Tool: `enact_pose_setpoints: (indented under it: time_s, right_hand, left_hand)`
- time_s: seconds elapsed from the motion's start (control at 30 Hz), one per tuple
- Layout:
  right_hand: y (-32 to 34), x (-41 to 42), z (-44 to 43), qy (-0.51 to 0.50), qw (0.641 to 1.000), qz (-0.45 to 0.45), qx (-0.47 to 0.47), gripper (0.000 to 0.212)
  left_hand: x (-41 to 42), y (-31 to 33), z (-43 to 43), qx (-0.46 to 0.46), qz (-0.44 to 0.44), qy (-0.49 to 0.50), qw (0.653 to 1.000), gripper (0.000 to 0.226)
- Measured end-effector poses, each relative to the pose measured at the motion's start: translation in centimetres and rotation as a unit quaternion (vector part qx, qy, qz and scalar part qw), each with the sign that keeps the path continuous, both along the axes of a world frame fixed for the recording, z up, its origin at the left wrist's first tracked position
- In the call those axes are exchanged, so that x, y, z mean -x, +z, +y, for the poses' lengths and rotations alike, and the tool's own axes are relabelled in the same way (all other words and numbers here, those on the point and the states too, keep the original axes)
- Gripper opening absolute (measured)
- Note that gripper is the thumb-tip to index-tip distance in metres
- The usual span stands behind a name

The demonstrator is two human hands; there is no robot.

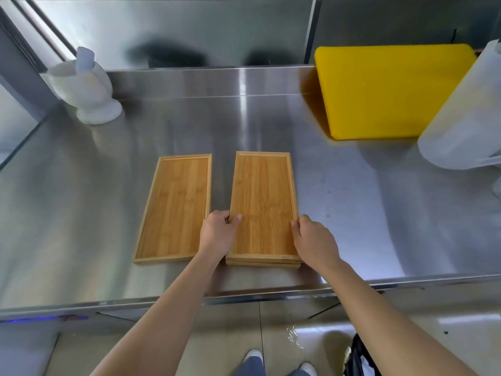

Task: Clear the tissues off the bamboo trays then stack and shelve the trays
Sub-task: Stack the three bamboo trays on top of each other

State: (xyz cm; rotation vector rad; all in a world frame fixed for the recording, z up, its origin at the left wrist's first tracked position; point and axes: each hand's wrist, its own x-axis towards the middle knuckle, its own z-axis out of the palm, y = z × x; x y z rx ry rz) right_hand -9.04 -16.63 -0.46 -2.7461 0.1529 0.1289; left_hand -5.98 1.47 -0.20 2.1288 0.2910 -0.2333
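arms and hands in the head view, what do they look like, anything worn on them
Both forearms are bare as far as the frame shows: no sleeves visible. The left hand and right hand have no gloves, and no rings, watch or wristbands show. Fingernails look short and unpainted.

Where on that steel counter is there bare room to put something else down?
Bare steel counter lies left of the single bamboo tray, below the white mortar, and right of the tray stack. The far right is crowded by the yellow cutting board and plastic jug.

Both hands (217, 234) grip seemingly stacked trays (263, 202) beside single tray (176, 207).
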Motion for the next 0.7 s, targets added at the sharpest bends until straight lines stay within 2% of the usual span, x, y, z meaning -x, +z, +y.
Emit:
enact_pose_setpoints:
  time_s: [0.1,0.3,0.37,0.5,0.57,0.7]
  right_hand:
    - [-0.3,0.4,0.3,-0.009,1.0,0.006,0.009,0.036]
    - [0.0,0.9,0.0,-0.037,0.999,0.012,-0.014,0.04]
    - [0.1,1.7,-0.3,-0.049,0.998,-0.003,-0.047,0.049]
    - [0.3,3.7,-1.2,0.014,0.985,0.015,-0.171,0.071]
    - [0.0,4.3,-1.3,0.059,0.984,0.048,-0.159,0.084]
    - [-0.6,4.5,-0.9,0.071,0.99,0.052,-0.107,0.094]
  left_hand:
    - [0.0,-0.3,0.2,-0.026,-0.013,-0.02,0.999,0.046]
    - [0.1,0.0,0.6,-0.017,-0.026,-0.037,0.999,0.039]
    - [0.6,0.6,1.5,-0.028,-0.036,-0.054,0.997,0.055]
    - [3.2,0.6,3.3,-0.059,-0.049,-0.203,0.976,0.083]
    - [4.2,-0.1,3.5,-0.076,-0.039,-0.247,0.965,0.094]
    - [4.6,-1.1,3.1,-0.076,-0.054,-0.244,0.965,0.097]
